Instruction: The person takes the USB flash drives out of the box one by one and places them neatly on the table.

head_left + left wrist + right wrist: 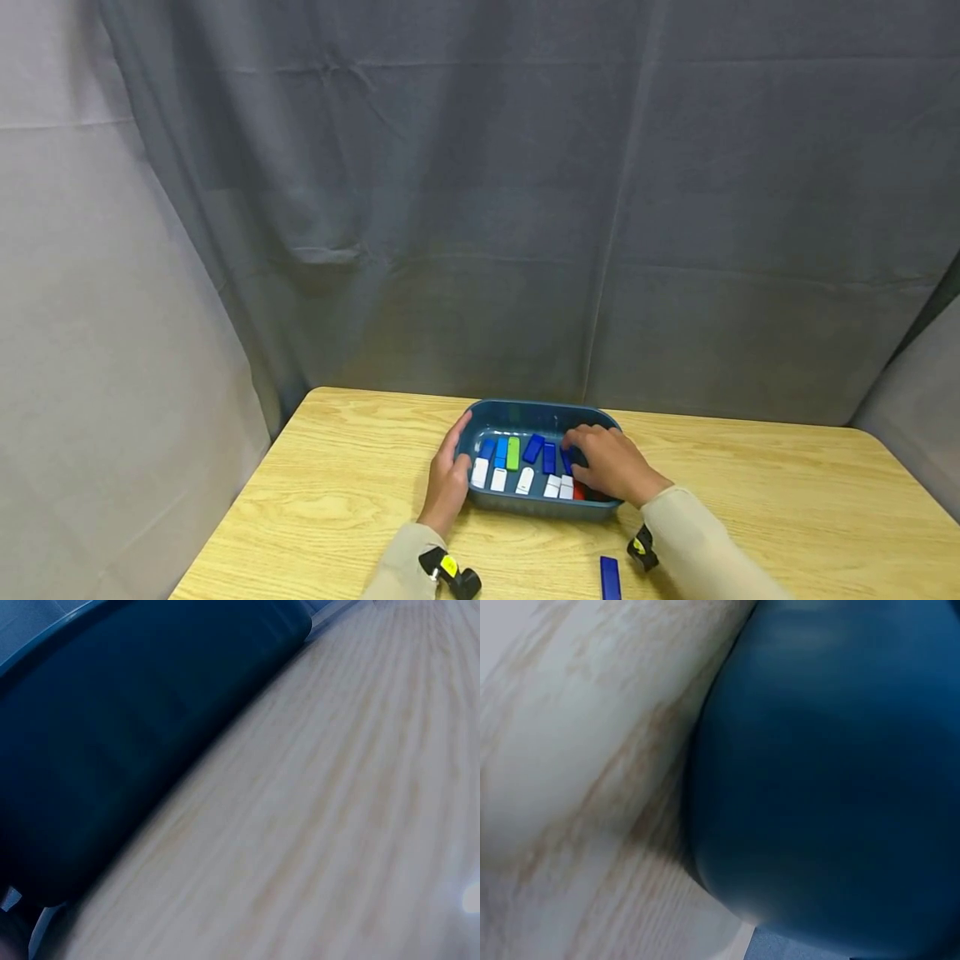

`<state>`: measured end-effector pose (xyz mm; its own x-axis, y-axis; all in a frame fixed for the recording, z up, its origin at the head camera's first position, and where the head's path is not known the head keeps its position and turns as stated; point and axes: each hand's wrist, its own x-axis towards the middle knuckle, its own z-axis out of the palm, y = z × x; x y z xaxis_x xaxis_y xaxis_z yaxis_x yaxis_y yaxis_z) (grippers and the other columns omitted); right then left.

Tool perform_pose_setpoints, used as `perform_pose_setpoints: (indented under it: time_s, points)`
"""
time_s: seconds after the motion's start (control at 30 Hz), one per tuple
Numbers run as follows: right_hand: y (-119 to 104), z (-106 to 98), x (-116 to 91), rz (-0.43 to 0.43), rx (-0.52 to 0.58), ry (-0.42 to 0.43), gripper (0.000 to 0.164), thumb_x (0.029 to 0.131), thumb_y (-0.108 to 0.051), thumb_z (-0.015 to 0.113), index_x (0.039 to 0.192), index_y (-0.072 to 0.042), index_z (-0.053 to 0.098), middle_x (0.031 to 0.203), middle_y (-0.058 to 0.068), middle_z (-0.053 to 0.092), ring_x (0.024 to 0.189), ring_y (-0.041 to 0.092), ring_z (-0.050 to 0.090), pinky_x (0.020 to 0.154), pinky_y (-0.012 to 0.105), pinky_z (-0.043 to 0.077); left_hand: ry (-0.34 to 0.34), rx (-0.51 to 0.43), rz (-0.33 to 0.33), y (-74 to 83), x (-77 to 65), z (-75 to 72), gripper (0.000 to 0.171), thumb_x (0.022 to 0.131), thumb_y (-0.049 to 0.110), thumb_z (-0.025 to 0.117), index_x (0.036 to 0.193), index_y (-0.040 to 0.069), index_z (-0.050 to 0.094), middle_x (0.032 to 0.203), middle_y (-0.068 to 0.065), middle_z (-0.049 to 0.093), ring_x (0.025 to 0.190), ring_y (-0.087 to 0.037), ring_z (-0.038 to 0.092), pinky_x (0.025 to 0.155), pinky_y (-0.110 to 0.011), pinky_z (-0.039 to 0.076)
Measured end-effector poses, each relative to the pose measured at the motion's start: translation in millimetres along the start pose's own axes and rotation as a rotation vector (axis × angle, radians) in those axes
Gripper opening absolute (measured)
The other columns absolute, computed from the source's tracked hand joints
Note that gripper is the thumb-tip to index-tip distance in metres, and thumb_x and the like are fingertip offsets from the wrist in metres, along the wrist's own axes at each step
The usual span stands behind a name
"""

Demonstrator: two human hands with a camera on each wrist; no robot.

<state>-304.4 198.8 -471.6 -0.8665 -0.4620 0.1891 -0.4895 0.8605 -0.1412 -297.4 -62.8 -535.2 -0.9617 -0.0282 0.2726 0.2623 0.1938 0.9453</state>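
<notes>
A dark teal plastic tub (pixel 525 502) stands on the table, with small flat sticks like USB flash drives laid in rows inside. My left hand (pixel 447 482) holds the tub's left end, fingers along the outside and thumb over the rim. Over the tub's right end, my right hand (pixel 613 461) reaches in, its curled fingers and thumb at a dark blue stick (pixel 566 460); the hand hides part of it. Beside that lie other blue sticks (pixel 550 457), a green one (pixel 513 454) and several white ones (pixel 525 481). Something red (pixel 578 490) shows below the right hand.
One blue stick (pixel 611 577) lies on the wooden table (pixel 322 492) in front of the tub, near the right sleeve. Grey cloth (pixel 480 208) hangs behind the table. Both wrist views show mostly the tub's outer wall (pixel 135 735) and the tabletop.
</notes>
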Motion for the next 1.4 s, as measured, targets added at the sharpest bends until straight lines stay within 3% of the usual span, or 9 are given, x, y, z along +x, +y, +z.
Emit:
perform_pose_setpoints:
  time_s: [0.23, 0.73, 1.13, 1.4]
  points:
    - [-3.3, 1.5, -1.0, -0.024, -0.02, -0.018, 0.026, 0.081, -0.02, 0.073, 0.107, -0.018, 0.072, 0.12, 0.008, 0.065, 0.109, 0.031, 0.059, 0.089, 0.052, 0.046, 0.002, -0.006, 0.008, -2.8, -0.6, -1.8, 0.065, 0.089, -0.001, 0.042, 0.146, 0.029, 0.041, 0.151, 0.009, 0.038, 0.142, -0.021, 0.028, 0.114, -0.053, 0.02]
    - [-5.4, 0.5, -2.5, -0.042, -0.063, -0.017, 0.025, 0.081, -0.021, 0.072, 0.106, -0.016, 0.074, 0.114, 0.003, 0.069, 0.105, 0.029, 0.061, 0.086, 0.05, 0.046, 0.009, -0.008, 0.004, -2.6, -0.3, -1.9, 0.066, 0.088, -0.002, 0.042, 0.146, 0.03, 0.042, 0.151, 0.009, 0.038, 0.142, -0.02, 0.028, 0.114, -0.052, 0.02]
    - [-5.8, 3.4, -0.7, 0.029, -0.088, -0.045, 0.024, 0.081, -0.024, 0.073, 0.104, -0.018, 0.074, 0.114, 0.005, 0.069, 0.105, 0.029, 0.061, 0.09, 0.049, 0.045, -0.003, -0.007, 0.013, 0.6, -0.9, -1.0, 0.065, 0.088, -0.002, 0.042, 0.147, 0.025, 0.041, 0.151, 0.007, 0.038, 0.142, -0.022, 0.028, 0.114, -0.053, 0.02]
    - [-7.7, 3.0, 1.6, 0.041, -0.095, -0.047, 0.024, 0.081, -0.026, 0.073, 0.104, -0.019, 0.073, 0.111, 0.005, 0.07, 0.103, 0.029, 0.061, 0.089, 0.048, 0.045, -0.001, 0.005, 0.005, -0.5, -0.1, -2.5, 0.065, 0.088, 0.001, 0.042, 0.147, 0.029, 0.041, 0.151, 0.011, 0.038, 0.142, -0.018, 0.027, 0.115, -0.05, 0.02]
